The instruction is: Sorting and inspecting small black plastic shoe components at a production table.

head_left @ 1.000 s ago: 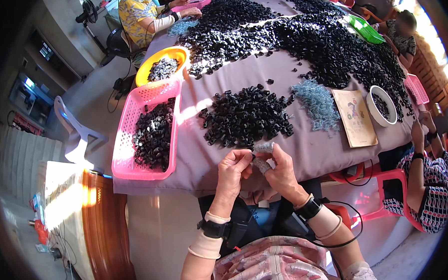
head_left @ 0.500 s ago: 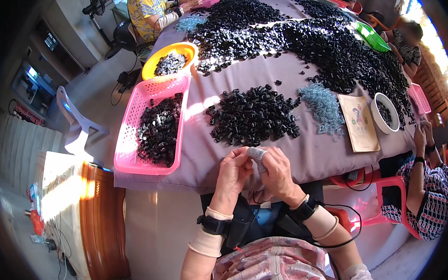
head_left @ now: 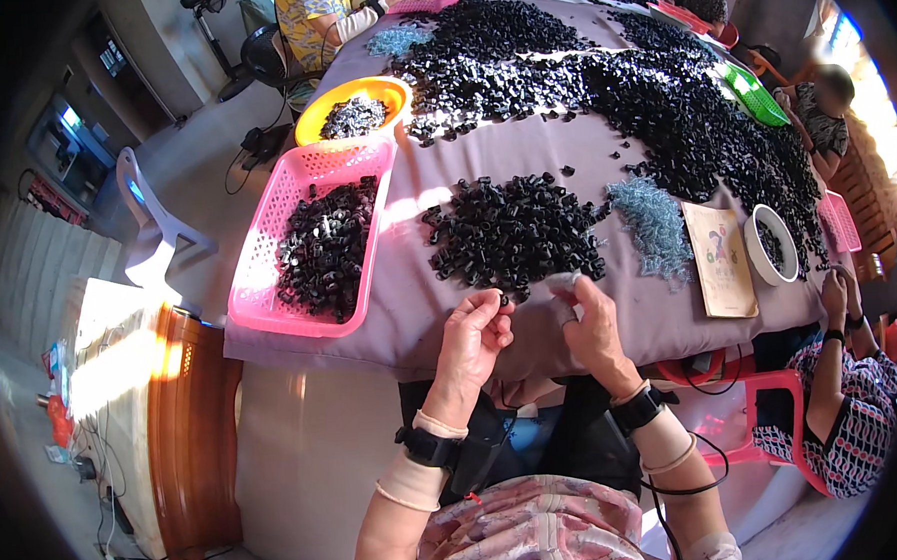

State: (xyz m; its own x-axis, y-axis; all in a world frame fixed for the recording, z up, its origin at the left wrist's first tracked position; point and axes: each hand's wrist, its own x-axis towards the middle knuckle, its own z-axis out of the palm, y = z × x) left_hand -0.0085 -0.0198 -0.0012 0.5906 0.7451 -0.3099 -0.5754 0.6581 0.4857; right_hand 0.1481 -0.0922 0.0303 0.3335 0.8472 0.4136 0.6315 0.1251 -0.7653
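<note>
My left hand (head_left: 474, 339) is closed in a pinch on a small black plastic piece (head_left: 507, 304) at the table's near edge. Just to its right, my right hand (head_left: 599, 323) has its fingers curled together, a grey wrap showing at the fingertips; anything between them is too small to make out. Beyond both hands lies a heap of small black plastic pieces (head_left: 511, 229). To the right of that heap is a pile of clear, bluish small pieces (head_left: 654, 226).
A pink basket (head_left: 253, 278) of black pieces stands left, with a yellow basin (head_left: 314, 126) behind. At right are a booklet (head_left: 720, 263) and a white bowl (head_left: 757, 238). A larger black spread (head_left: 661, 101) covers the far table. Co-workers sit around it.
My hands have parted: the right moved rightward, while the left stays near the table edge with the black piece now showing at its fingertips. The view has shifted slightly.
</note>
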